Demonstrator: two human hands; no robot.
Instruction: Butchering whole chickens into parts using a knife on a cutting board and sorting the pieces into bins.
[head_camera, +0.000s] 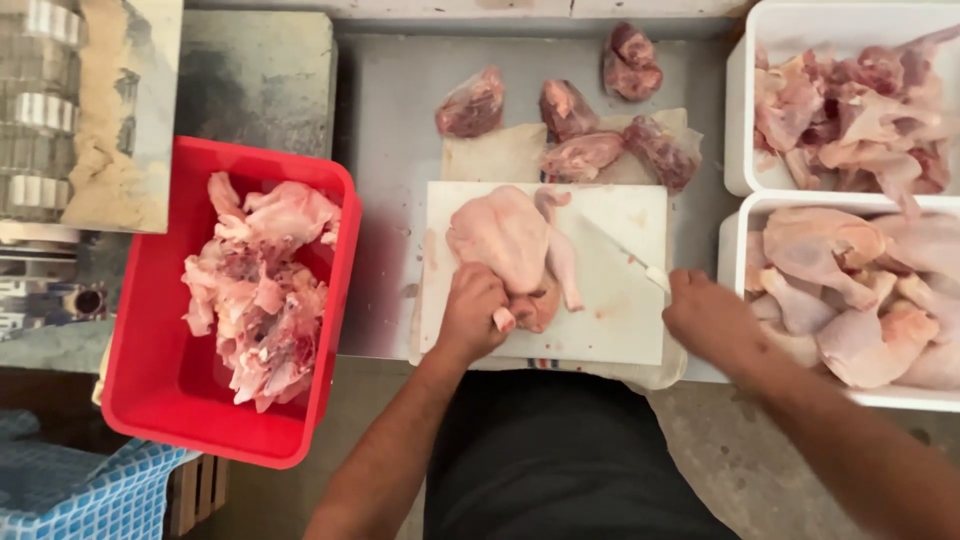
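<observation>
A whole raw chicken (510, 245) is held on the white cutting board (620, 320) by the left hand (472, 315), its grip closed. A knife (625, 255) is gripped by the right hand (705, 318).

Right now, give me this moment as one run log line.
left hand: gripping whole raw chicken | right hand: holding knife | chicken on white cutting board | red crate: chicken scraps
</observation>
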